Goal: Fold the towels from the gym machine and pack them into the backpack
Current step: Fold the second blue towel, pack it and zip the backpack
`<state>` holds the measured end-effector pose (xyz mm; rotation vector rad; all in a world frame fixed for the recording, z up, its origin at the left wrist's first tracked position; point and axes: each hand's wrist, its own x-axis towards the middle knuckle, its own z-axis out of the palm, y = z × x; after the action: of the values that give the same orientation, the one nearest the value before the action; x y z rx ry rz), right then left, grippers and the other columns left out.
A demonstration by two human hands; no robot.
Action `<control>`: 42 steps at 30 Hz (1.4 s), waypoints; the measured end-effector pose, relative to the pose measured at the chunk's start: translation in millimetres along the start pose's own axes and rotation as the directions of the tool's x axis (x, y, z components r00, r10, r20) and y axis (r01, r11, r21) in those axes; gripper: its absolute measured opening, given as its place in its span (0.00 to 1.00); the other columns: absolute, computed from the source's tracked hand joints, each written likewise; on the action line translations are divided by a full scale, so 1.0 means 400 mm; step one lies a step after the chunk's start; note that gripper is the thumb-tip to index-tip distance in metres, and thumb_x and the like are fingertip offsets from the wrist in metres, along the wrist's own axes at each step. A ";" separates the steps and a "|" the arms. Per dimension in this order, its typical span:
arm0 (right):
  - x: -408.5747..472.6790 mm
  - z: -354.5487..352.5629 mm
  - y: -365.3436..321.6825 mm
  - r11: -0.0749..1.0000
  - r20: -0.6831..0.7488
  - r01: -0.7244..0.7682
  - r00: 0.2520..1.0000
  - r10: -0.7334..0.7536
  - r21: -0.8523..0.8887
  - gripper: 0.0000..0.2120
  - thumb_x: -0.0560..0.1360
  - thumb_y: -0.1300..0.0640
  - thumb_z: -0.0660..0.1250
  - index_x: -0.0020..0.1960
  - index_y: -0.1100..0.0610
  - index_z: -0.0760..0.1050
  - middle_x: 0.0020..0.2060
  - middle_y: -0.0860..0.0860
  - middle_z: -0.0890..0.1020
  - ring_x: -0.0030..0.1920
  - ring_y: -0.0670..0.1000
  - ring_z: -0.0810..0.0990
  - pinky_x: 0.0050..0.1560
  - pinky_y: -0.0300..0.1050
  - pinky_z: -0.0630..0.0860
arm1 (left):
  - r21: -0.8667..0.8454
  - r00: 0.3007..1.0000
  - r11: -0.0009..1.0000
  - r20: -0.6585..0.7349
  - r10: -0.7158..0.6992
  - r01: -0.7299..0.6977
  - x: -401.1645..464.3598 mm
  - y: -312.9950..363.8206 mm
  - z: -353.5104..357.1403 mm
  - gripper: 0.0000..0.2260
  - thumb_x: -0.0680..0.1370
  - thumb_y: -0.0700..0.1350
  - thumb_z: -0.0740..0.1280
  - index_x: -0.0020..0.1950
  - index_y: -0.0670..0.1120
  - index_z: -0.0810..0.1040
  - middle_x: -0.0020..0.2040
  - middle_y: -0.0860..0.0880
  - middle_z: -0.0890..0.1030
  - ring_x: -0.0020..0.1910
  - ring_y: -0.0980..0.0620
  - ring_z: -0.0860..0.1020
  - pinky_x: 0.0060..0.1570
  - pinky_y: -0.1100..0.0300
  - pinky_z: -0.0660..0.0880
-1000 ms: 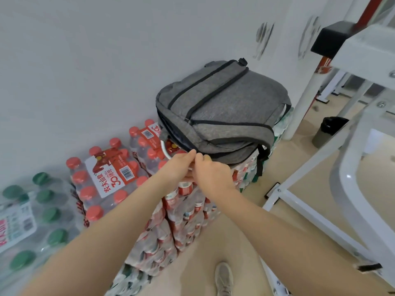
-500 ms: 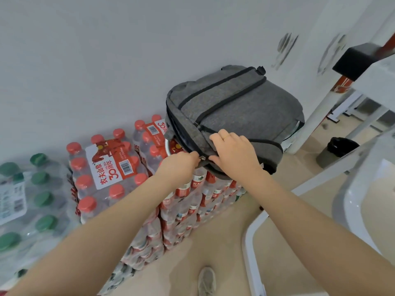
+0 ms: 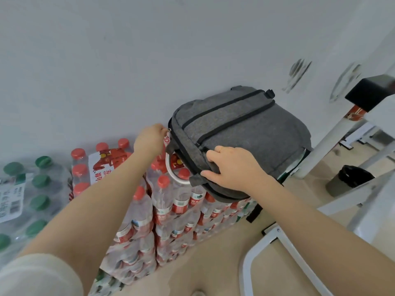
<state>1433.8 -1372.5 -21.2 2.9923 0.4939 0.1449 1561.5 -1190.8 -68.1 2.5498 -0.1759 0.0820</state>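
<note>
Grey backpack [image 3: 245, 133] lies flat on top of stacked shrink-wrapped packs of red-capped water bottles [image 3: 171, 201], up against the white wall [image 3: 149, 50]. Left hand [image 3: 149, 139] is at the backpack's left end, fingers curled tight & pinching a small zipper pull [image 3: 169, 130] there. Right hand [image 3: 233, 165] rests on the backpack's near edge, fingers bent over the fabric, thumb tucked under, gripping it. A white ring-shaped handle [image 3: 174, 176] shows just below the backpack's left end, over the bottles. Left of the backpack: more red-cap packs, then green-capped bottles [image 3: 38, 182]. Right of the backpack: white gym machine frame [image 3: 346, 124], w/ a dark bin [image 3: 350, 180] on the floor beside it. Towels can't be seen.
</note>
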 end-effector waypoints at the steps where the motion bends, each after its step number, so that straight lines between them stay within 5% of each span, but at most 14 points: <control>1: 0.018 -0.008 0.011 1.000 -0.027 0.011 1.000 -0.011 0.011 0.18 0.76 0.40 0.56 0.50 0.55 0.71 0.47 0.51 0.76 0.49 0.53 0.76 0.45 0.46 0.69 | -0.014 1.000 1.000 -0.012 -0.006 0.006 0.009 0.004 -0.005 0.14 0.81 0.47 0.55 0.51 0.39 0.74 0.47 0.37 0.79 0.46 0.38 0.77 0.44 0.48 0.75; 8: 0.234 -0.047 0.051 0.962 -0.180 0.087 0.983 -0.040 0.261 0.14 0.78 0.54 0.60 0.60 0.57 0.75 0.60 0.52 0.76 0.61 0.53 0.72 0.61 0.48 0.67 | 0.047 0.996 0.999 -0.091 -0.002 0.006 0.070 0.002 -0.028 0.13 0.80 0.49 0.58 0.53 0.40 0.76 0.45 0.42 0.80 0.41 0.45 0.75 0.38 0.54 0.70; 17: 0.513 0.007 0.061 0.940 0.235 0.020 0.966 -0.105 0.340 0.18 0.79 0.52 0.57 0.65 0.58 0.71 0.62 0.55 0.76 0.61 0.55 0.74 0.61 0.51 0.70 | -0.143 1.000 0.989 -0.013 0.024 -0.025 0.176 -0.017 -0.035 0.12 0.78 0.49 0.63 0.50 0.40 0.76 0.35 0.48 0.76 0.36 0.50 0.73 0.39 0.57 0.69; 20: 0.589 0.001 0.060 0.932 0.318 0.043 0.934 -0.166 0.359 0.14 0.78 0.52 0.61 0.58 0.58 0.76 0.53 0.54 0.80 0.53 0.53 0.77 0.50 0.46 0.70 | -0.226 0.999 0.974 0.036 0.041 -0.032 0.214 -0.036 -0.036 0.09 0.77 0.48 0.65 0.48 0.42 0.76 0.30 0.53 0.73 0.32 0.54 0.73 0.35 0.62 0.69; 22: 0.612 -0.013 0.071 0.928 0.344 0.090 0.912 -0.222 0.361 0.08 0.76 0.54 0.64 0.49 0.58 0.78 0.45 0.52 0.80 0.48 0.53 0.77 0.46 0.46 0.70 | -0.459 0.988 0.888 0.150 0.042 0.032 0.215 -0.045 -0.037 0.05 0.77 0.45 0.65 0.45 0.44 0.73 0.32 0.51 0.76 0.28 0.59 0.76 0.32 0.66 0.72; 24: 0.632 -0.021 0.079 0.935 0.382 0.127 0.888 -0.256 0.331 0.03 0.75 0.56 0.65 0.44 0.55 0.77 0.39 0.48 0.78 0.42 0.51 0.75 0.43 0.43 0.68 | -0.744 0.964 0.649 0.259 0.058 0.160 0.230 -0.057 -0.047 0.04 0.77 0.38 0.64 0.44 0.44 0.70 0.36 0.47 0.78 0.28 0.60 0.78 0.35 0.65 0.75; 26: 0.642 -0.018 0.073 0.944 0.440 0.124 0.861 -0.256 0.306 0.05 0.73 0.58 0.66 0.39 0.54 0.74 0.34 0.46 0.75 0.37 0.48 0.72 0.38 0.42 0.65 | -0.801 0.936 0.540 0.345 0.064 0.258 0.248 -0.068 -0.052 0.06 0.77 0.35 0.63 0.44 0.44 0.69 0.37 0.45 0.78 0.27 0.58 0.78 0.32 0.65 0.76; 30: 0.673 -0.004 0.057 0.954 0.482 0.047 0.855 -0.191 0.296 0.07 0.69 0.59 0.67 0.34 0.55 0.71 0.30 0.48 0.72 0.31 0.47 0.67 0.33 0.43 0.63 | -0.675 0.809 0.589 0.585 0.061 0.444 0.259 -0.070 -0.041 0.07 0.77 0.44 0.62 0.42 0.43 0.74 0.36 0.47 0.78 0.28 0.57 0.76 0.31 0.67 0.74; 33: 0.688 -0.004 0.083 0.914 0.459 -0.083 0.880 -0.120 0.397 0.07 0.67 0.61 0.67 0.31 0.56 0.72 0.27 0.49 0.71 0.31 0.47 0.67 0.33 0.43 0.62 | -0.680 0.788 0.552 0.612 0.065 0.482 0.274 -0.065 -0.022 0.15 0.78 0.52 0.60 0.39 0.43 0.75 0.35 0.47 0.78 0.29 0.56 0.77 0.34 0.65 0.73; 39: 0.702 0.019 0.155 0.826 0.361 -0.290 0.926 0.114 0.484 0.04 0.65 0.64 0.68 0.35 0.67 0.76 0.31 0.57 0.68 0.34 0.51 0.64 0.33 0.42 0.59 | -0.614 0.857 0.765 0.486 0.172 0.194 0.284 -0.030 0.007 0.12 0.77 0.49 0.64 0.37 0.44 0.72 0.30 0.49 0.74 0.26 0.60 0.72 0.28 0.71 0.70; 42: 0.702 0.030 0.190 0.849 0.331 -0.314 0.927 0.176 0.426 0.04 0.65 0.64 0.68 0.33 0.63 0.74 0.30 0.58 0.68 0.33 0.52 0.65 0.30 0.41 0.60 | -0.545 0.854 0.833 0.474 0.213 0.095 0.291 -0.026 -0.003 0.12 0.77 0.45 0.64 0.34 0.45 0.71 0.27 0.49 0.73 0.22 0.60 0.70 0.26 0.73 0.68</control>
<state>1723.9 -1353.7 -2.6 3.4572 0.1127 -0.4478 1678.2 -1194.1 -61.5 1.9197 -0.4251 -0.5686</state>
